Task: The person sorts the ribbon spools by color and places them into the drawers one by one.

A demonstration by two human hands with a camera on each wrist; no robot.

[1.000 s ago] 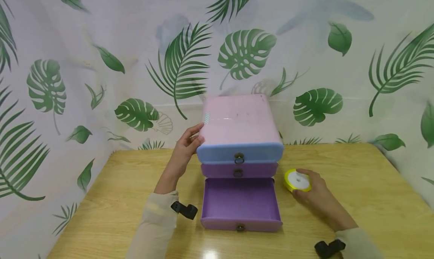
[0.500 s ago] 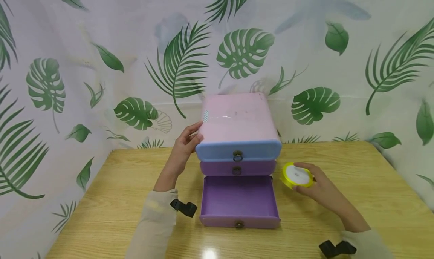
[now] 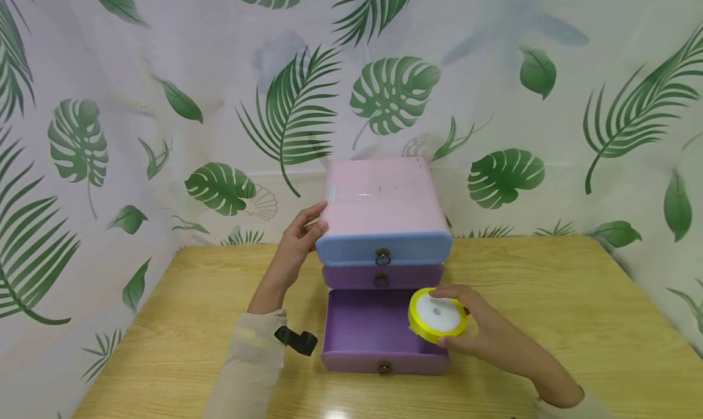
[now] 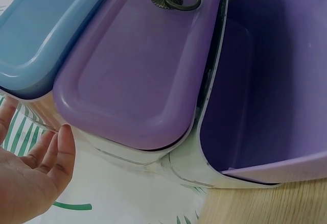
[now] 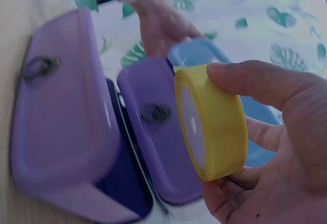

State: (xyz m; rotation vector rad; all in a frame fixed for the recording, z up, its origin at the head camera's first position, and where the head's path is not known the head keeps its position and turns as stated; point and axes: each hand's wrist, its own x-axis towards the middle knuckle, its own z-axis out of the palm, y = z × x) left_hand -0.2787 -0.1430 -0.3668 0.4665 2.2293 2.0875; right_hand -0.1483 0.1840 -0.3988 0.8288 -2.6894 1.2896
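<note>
A small chest of drawers (image 3: 384, 199) with a pink top stands on the table. Its blue top drawer (image 3: 351, 250) and purple middle drawer (image 3: 351, 277) are closed, while the purple bottom drawer (image 3: 362, 324) is pulled out and its visible floor is bare. My left hand (image 3: 299, 239) rests against the chest's upper left side, fingers touching it. In my right hand (image 3: 483, 327) I grip a spool of yellow ribbon (image 3: 437, 314) between thumb and fingers, above the right part of the bottom drawer. The right wrist view shows the ribbon (image 5: 222, 127) wound round a white core.
The wooden table (image 3: 527, 285) extends on both sides of the chest. Behind it hangs a leaf-printed cloth (image 3: 395, 96). Metal ring pulls (image 3: 382, 257) stick out from the drawer fronts.
My right hand has lifted the ribbon spool off the table at the right and carried it left over the bottom drawer. The left hand stays on the chest.
</note>
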